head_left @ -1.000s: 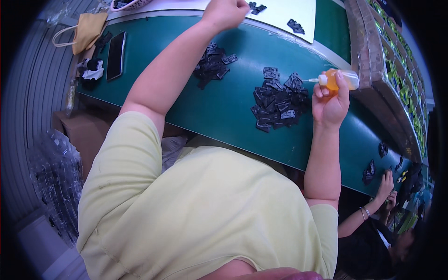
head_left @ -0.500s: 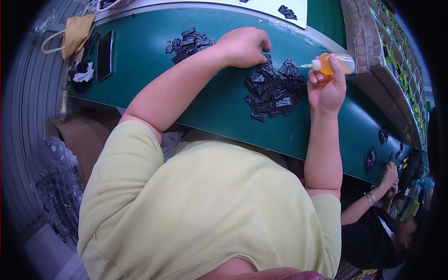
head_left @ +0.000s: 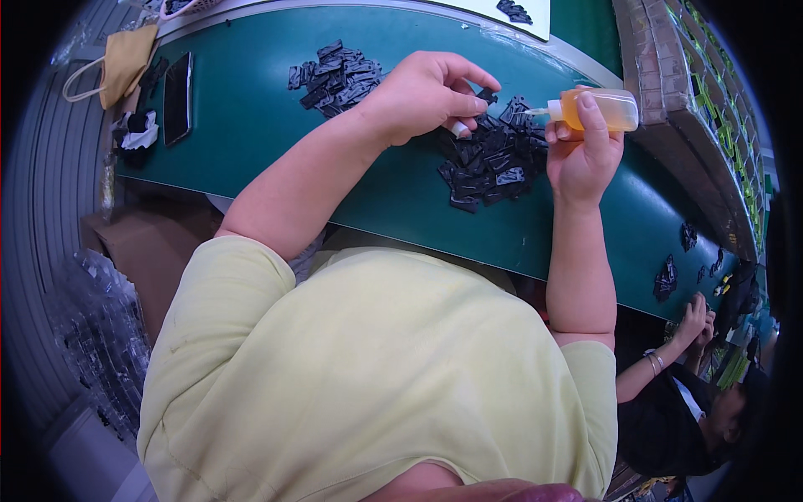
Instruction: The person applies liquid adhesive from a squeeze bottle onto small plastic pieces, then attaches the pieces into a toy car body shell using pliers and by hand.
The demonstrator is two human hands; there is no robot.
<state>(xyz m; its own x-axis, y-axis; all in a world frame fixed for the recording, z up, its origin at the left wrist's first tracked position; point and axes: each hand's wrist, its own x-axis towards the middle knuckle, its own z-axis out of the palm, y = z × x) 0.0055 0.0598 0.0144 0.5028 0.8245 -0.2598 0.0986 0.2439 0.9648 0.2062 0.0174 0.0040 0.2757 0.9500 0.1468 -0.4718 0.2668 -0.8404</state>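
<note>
- At the far left of the green belt [head_left: 251,109] we see a tan bag [head_left: 125,58], a black phone [head_left: 177,96] and a small white and black bundle [head_left: 134,132].
- Further right, a first pile [head_left: 335,75] of small black parts lies on the belt, just beside our left wrist.
- Our left hand [head_left: 422,92] is half closed over the second pile [head_left: 493,159]; its thumb and fingers pinch one black part [head_left: 487,94] at the upper edge of that pile.
- Our right hand [head_left: 581,159] grasps an orange bottle [head_left: 606,109] and holds it on its side above the right edge of the second pile. The white nozzle points left, toward the pinched part, and is near it but apart.
- At the lower right, a few more black parts [head_left: 669,276] lie on the belt, and another person's hands [head_left: 696,316] are at the belt edge.
</note>
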